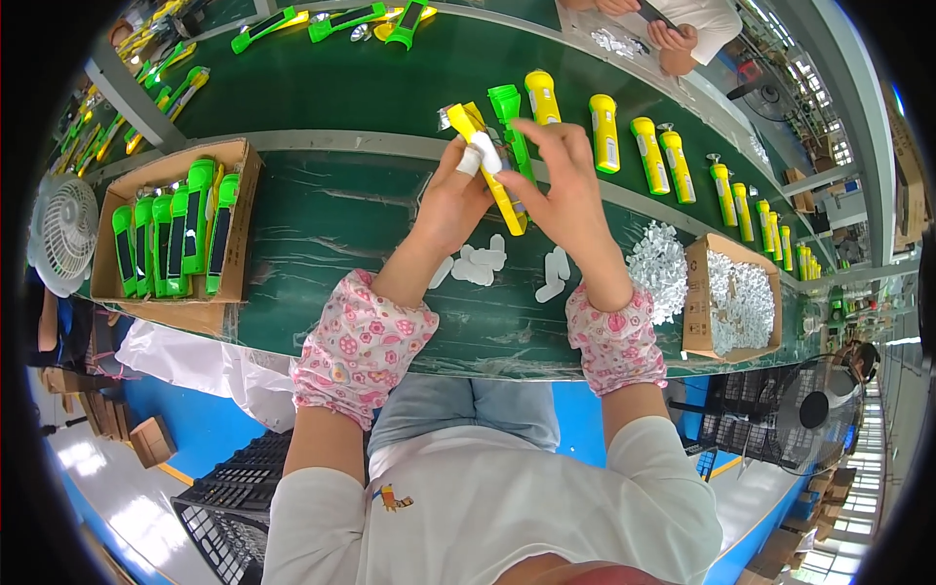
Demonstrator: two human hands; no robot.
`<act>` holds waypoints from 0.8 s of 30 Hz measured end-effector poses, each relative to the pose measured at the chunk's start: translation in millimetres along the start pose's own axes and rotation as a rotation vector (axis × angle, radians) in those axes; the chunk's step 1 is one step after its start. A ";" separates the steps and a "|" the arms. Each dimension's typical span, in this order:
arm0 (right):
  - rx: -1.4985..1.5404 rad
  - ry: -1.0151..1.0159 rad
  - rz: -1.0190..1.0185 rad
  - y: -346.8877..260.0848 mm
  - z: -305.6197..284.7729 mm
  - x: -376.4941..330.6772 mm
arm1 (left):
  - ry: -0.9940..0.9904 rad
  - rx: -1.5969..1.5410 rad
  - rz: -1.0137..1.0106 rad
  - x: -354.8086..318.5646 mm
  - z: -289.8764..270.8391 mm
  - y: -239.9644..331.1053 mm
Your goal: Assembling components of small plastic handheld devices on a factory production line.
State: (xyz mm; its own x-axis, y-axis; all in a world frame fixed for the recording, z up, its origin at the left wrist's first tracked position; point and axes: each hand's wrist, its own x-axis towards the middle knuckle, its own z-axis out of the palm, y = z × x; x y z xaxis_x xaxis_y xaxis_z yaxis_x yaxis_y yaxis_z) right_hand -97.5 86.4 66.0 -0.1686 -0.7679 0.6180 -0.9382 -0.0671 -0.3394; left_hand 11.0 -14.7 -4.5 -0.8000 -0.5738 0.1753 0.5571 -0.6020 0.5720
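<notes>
In my left hand [454, 203] is a yellow flashlight casing [511, 216], tilted, its upper end leaning left. White wrapping [483, 152] covers fingertips of that hand. My right hand [567, 190] is beside the casing with thumb and fingers spread; the thumb tip comes up to the casing's edge, and I cannot tell if it touches. Just beyond the hands are a green flashlight [507, 105] and a yellow flashlight [541, 97]. On the green bench below lie white oval pieces [480, 263], with a smaller group of white strips [553, 273] nearer my right forearm.
A carton [249, 210] of green flashlights stands at left, near a white fan [64, 234]. At right are a heap of small shiny pieces [658, 263] and a carton [697, 297] of them. Yellow flashlights [604, 132] line the far belt [322, 83]. Another person's hands [673, 44] hold a dark object.
</notes>
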 end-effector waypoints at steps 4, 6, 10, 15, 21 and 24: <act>0.142 -0.359 0.386 7.8 9.9 -11.2 | 0.068 -0.179 -0.006 5.6 -5.4 5.7; 0.205 -0.444 0.331 13.8 18.2 -9.1 | 0.164 -0.155 -0.015 9.7 -17.9 3.0; 0.342 -0.340 0.290 24.5 36.3 -14.1 | 0.276 -0.117 0.052 12.5 -18.2 5.1; 0.501 -0.271 0.411 29.1 43.5 -12.2 | 0.284 -0.126 0.063 10.2 -15.8 10.2; 0.462 -0.166 0.320 15.0 44.0 -11.6 | 0.323 -0.111 0.052 9.6 -15.6 7.2; 0.405 -0.142 0.274 8.5 51.4 -15.9 | 0.366 -0.041 0.060 10.4 -17.9 3.3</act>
State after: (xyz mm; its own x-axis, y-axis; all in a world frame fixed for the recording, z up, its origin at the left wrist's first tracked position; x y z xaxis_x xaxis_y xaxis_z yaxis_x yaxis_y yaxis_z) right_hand -87.3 65.3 16.9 -0.3228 -0.8691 0.3747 -0.6682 -0.0710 -0.7406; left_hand 8.5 -32.6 -15.1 -0.6371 -0.7649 -0.0953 0.6149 -0.5789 0.5355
